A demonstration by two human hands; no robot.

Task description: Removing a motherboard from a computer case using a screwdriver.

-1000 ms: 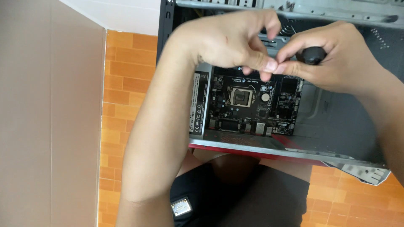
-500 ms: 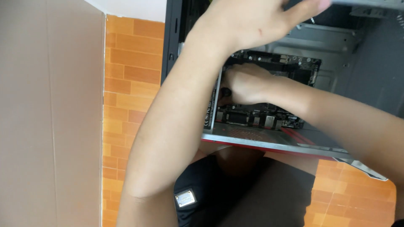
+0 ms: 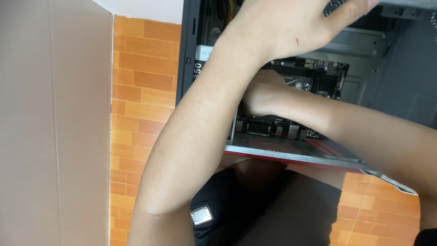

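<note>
An open black computer case point(image 3: 291, 152) with a red-trimmed lower edge lies in front of me, a dark motherboard point(image 3: 321, 82) mounted inside it. My left hand point(image 3: 291, 27) reaches across to the top right, fingers stretched out against the grey metal frame at the case's upper edge; its fingertips run out of view. My right hand point(image 3: 261, 93) comes in from the right and rests curled on the motherboard's left part, half hidden beneath my left forearm. Whether it holds anything is hidden.
Orange tiled floor point(image 3: 145, 91) runs to the left of the case and under its lower right corner. A tall beige panel point(image 3: 54, 127) fills the left side. My black shorts point(image 3: 273, 214) with a small label point(image 3: 201, 215) sit just below the case.
Both hands were pinched together over the board, the right on a black handle. The left has since risen to the top frame, and the right dropped onto the board's left part.
</note>
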